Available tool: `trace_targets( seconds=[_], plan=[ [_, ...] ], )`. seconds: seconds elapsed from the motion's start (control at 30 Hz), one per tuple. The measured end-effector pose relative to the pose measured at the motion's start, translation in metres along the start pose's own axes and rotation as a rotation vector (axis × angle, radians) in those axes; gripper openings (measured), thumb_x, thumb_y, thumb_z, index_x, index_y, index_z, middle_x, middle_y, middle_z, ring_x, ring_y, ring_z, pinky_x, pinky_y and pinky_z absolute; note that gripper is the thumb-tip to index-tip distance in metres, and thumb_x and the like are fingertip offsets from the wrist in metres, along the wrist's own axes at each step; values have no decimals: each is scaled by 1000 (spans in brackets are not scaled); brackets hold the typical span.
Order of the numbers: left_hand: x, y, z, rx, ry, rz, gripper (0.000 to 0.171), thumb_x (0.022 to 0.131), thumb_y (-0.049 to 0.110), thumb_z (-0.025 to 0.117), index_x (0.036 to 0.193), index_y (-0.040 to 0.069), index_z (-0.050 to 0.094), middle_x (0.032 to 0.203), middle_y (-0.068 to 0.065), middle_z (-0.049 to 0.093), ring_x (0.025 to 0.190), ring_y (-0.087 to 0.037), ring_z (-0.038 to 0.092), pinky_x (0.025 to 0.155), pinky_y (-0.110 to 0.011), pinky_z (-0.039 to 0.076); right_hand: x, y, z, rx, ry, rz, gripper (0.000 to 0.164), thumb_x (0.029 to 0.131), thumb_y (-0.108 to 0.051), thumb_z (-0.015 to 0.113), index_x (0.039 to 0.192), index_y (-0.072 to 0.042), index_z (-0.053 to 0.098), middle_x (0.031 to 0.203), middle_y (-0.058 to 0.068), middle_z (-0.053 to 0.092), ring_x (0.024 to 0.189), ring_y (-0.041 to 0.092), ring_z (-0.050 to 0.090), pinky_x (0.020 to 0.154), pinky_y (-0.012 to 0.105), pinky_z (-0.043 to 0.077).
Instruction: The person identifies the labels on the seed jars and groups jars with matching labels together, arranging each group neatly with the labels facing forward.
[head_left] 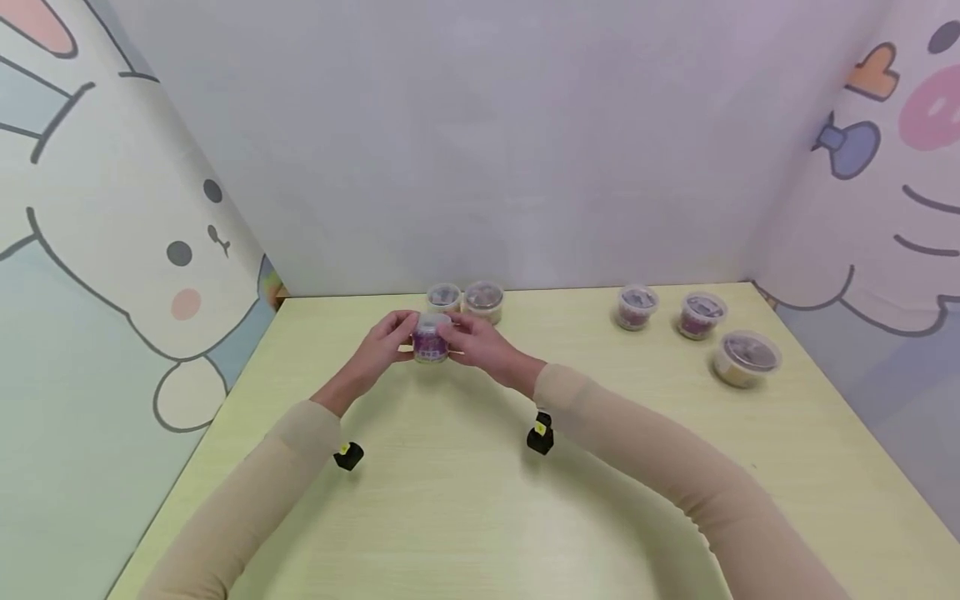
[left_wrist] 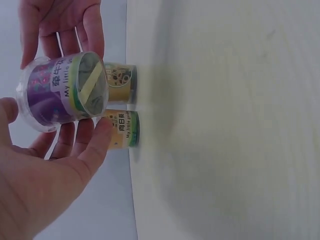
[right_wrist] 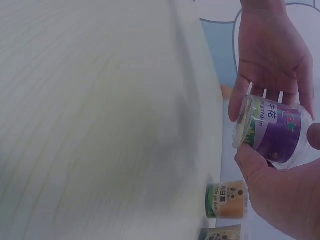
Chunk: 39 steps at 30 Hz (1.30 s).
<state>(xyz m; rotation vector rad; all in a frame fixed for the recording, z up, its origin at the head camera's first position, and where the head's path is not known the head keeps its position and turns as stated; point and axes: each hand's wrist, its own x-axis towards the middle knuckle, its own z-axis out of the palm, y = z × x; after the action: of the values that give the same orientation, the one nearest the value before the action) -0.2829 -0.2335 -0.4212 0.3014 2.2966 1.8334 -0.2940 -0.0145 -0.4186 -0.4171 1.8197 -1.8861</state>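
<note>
Between both hands is a clear lidded plastic cup (head_left: 431,342) with a purple label. The label on this cup (left_wrist: 49,92) reads "My little garden" in the left wrist view. My left hand (head_left: 381,346) grips its left side and my right hand (head_left: 487,345) grips its right side, thumbs and fingers around the wall. The cup (right_wrist: 280,131) is held off the table, and its clear base shows in the left wrist view. Just behind it stand two cups with orange labels, a smaller cup (head_left: 443,297) and a wider cup (head_left: 484,302).
At the right of the pale yellow table (head_left: 450,500) stand two purple-labelled cups, one near the back (head_left: 637,307) and another (head_left: 702,315) beside it. A wider tub (head_left: 746,358) sits nearer the right edge. A grey-white wall (head_left: 510,150) rises behind.
</note>
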Motion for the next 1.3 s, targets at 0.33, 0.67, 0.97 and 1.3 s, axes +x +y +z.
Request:
trace_targets(
  seconds=[0.33,0.67,0.97,1.3],
  plan=[
    [-5,-18,8,-25,-26,-35,56,111,37,41,149,-3,35,143,-23,44,126,-35,49,111,-51,41,2,22,3,-120,76,-4,60,105,-28,60,154,-3,39,141,19,51,129,28,54,104,39,49],
    [-10,-35,10,-38,-52,-51,54,112,30,41,151,-4,32,147,-24,39,135,-35,42,113,-52,38,-4,35,9,-307,80,-38,65,103,-28,63,154,2,37,147,17,50,131,27,52,106,38,47],
    [-11,-43,8,-57,-30,-45,46,112,22,39,150,-5,34,145,-24,40,132,-31,43,112,-52,39,-1,40,14,-291,87,-29,62,102,-25,65,154,-2,39,149,12,50,132,28,52,106,37,47],
    [-14,-45,10,-37,-65,-24,45,111,19,43,149,-3,33,141,-21,40,124,-24,47,110,-46,43,-6,43,18,-255,70,-16,68,101,-20,66,157,-5,31,151,13,45,136,30,48,107,41,46]
  ],
)
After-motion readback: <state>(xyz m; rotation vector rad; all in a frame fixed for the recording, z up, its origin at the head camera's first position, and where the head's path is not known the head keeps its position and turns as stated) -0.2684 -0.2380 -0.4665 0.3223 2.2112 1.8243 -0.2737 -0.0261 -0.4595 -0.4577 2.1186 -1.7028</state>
